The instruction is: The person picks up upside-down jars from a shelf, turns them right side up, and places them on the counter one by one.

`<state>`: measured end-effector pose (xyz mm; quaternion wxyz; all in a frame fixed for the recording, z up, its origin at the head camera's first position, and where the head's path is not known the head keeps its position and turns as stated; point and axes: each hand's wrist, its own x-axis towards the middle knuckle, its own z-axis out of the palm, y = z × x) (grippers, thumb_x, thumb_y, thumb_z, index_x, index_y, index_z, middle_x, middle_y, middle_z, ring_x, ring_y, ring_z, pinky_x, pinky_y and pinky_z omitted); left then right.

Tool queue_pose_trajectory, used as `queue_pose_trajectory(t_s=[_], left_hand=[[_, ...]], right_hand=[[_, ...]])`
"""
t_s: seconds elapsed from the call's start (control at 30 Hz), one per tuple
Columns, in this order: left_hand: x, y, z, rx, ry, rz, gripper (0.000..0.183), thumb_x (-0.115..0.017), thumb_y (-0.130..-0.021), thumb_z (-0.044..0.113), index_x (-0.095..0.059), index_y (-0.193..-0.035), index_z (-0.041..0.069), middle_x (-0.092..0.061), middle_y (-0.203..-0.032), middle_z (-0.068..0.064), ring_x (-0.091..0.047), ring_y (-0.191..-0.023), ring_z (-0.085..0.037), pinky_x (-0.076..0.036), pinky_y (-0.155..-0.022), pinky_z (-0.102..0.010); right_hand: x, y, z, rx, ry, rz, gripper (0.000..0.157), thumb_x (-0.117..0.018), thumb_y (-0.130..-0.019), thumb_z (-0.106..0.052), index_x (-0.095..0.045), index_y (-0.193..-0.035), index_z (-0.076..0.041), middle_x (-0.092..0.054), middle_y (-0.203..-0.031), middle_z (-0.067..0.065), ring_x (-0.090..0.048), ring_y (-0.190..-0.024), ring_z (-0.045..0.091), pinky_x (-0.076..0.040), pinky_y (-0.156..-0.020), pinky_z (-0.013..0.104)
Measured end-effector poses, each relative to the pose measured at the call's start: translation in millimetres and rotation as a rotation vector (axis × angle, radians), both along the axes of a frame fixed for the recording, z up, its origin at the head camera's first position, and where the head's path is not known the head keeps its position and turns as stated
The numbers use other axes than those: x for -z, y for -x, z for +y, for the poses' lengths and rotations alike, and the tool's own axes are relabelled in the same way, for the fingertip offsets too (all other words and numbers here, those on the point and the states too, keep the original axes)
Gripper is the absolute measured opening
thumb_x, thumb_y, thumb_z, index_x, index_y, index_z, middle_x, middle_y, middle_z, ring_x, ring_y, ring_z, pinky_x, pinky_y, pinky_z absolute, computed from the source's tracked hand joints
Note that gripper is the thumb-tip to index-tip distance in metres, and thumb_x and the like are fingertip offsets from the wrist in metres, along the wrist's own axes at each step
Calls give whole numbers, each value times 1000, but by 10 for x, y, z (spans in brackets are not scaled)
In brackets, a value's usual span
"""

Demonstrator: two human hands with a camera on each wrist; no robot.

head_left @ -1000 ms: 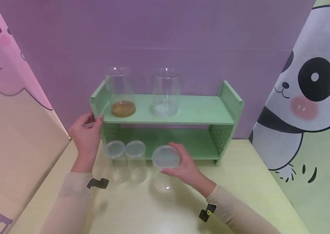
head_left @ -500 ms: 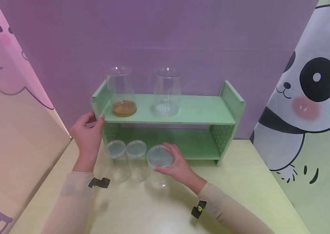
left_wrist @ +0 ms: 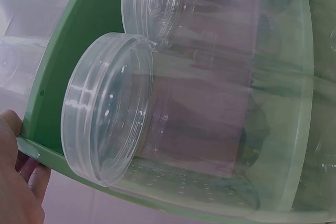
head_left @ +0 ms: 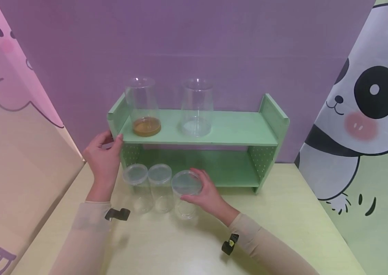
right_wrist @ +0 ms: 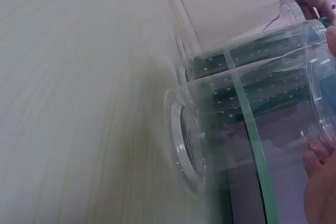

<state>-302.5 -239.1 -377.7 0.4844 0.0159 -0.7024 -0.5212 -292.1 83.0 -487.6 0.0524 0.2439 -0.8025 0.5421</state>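
At left of centre in the frame, a person's left hand (head_left: 104, 162) pinches a green shelf (head_left: 235, 128) by its left side between thumb and fingers, while just below centre the right hand (head_left: 206, 194), spread wide, grips a clear jar (head_left: 184, 185) round its lid, beside two similar jars (head_left: 160, 187).

R hand (head_left: 209, 195) + big clear jar (head_left: 185, 184) shifted L; now just beside mid jar (head_left: 160, 187).

Right fingers (head_left: 204, 177) gripping jar (head_left: 186, 186), green shelf (head_left: 236, 127)
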Motion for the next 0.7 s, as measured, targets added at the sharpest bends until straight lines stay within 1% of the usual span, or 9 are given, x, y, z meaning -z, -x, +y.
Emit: queue_pose_trajectory(t_s=[0.13, 0.4, 0.6, 0.7], left_hand=[[-1, 8, 0, 6, -10, 10, 20, -84, -98, 10, -85, -116, 1, -79, -101, -15, -68, -90, -3, -59, -77, -8], [19, 28, -14, -3, -34, 0, 20, -84, -98, 9, -85, -116, 0, -76, -98, -5, -68, -90, -4, -59, -78, -9], [21, 22, -7, 2, -36, -3, 21, -85, -98, 9, -85, -118, 2, -77, -99, -6, -68, -91, -4, -59, -78, -9], [13, 13, 3, 9, -36, 0, 22, -85, -98, 9, -85, -118, 2, -77, -100, -7, -68, -91, -4, -59, -79, -9]], right_hand=[[-5, 5, 2, -8, -8, 6, 99, -102, -79, -23, -49, -162, -8, -56, -153, 11, -58, -135, 37, -54, -111, 61], [-35, -8, 3, -20, -2, -29, 104, -104, -77, -21, -48, -164, -12, -55, -154, 9, -57, -136, 37, -52, -113, 62], [-34, -10, 11, -11, -12, -28, 106, -105, -75, -21, -48, -164, -13, -55, -155, 10, -56, -136, 38, -51, -113, 62], [-19, -4, 23, -18, -2, -47, 110, -106, -74, -19, -45, -166, -11, -54, -157, 11, -55, -138, 38, -50, -114, 62]])
